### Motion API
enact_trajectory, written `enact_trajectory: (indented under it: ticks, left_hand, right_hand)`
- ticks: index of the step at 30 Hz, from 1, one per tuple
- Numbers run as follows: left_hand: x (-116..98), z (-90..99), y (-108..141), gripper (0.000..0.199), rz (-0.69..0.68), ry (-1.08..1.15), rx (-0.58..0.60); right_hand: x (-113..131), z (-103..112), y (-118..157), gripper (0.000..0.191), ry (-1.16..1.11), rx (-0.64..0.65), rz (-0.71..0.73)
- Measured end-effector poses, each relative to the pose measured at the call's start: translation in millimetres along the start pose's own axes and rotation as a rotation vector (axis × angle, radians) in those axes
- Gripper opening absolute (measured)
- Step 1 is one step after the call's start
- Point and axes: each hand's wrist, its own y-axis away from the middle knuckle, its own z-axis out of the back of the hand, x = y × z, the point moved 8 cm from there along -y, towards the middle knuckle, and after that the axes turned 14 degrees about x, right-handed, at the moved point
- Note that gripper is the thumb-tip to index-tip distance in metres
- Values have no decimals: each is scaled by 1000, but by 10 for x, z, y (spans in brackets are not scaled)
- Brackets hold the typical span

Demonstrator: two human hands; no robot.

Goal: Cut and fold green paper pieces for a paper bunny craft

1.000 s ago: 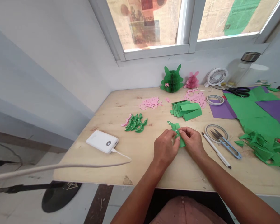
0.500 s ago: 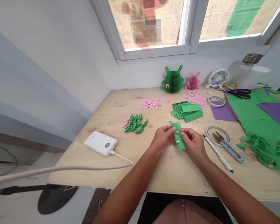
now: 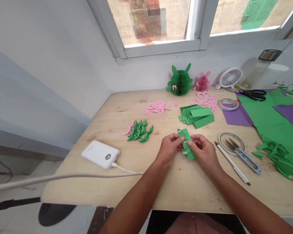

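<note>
Between my hands is a small green paper strip (image 3: 190, 154) with a curved green cutout lying over it; small white strips show on the cutout. My left hand (image 3: 171, 146) pinches the left edge, its thumb on top. From the right, my right hand (image 3: 202, 148) grips the same paper with thumb and fingers. Behind them lies a stack of folded green paper strips (image 3: 202, 117). A pile of curved green cutouts (image 3: 139, 130) with white strips rests to the left, beside a pink one (image 3: 129, 128).
A white power bank (image 3: 101, 154) with a cable is at left. To the right are a pen (image 3: 232, 163), blue snips (image 3: 247, 160), tape rolls (image 3: 228, 104), black scissors (image 3: 252, 95) and green scraps (image 3: 280, 157). Paper figures (image 3: 180, 83), pink cutouts (image 3: 156, 107) and a fan (image 3: 230, 78) stand or lie behind.
The curved cutout has shifted slightly down over the green strip, and my fingers have moved a little on it. The camera view has shifted slightly.
</note>
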Motion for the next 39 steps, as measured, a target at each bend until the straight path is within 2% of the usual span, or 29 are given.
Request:
enact_trajectory:
  ticks: [5,18,39]
  left_hand:
    - [-3,-7,13,39,0,-4,-1]
    - [-67,5,29,37,-50,-20,-11]
    - [-99,23,36,31,-97,-18,-24]
  right_hand:
    - [20,-38,12,39,44,23,-24]
    - [26,-87,9,33,-9,79,9]
    - [25,-87,11,29,1,94,-5]
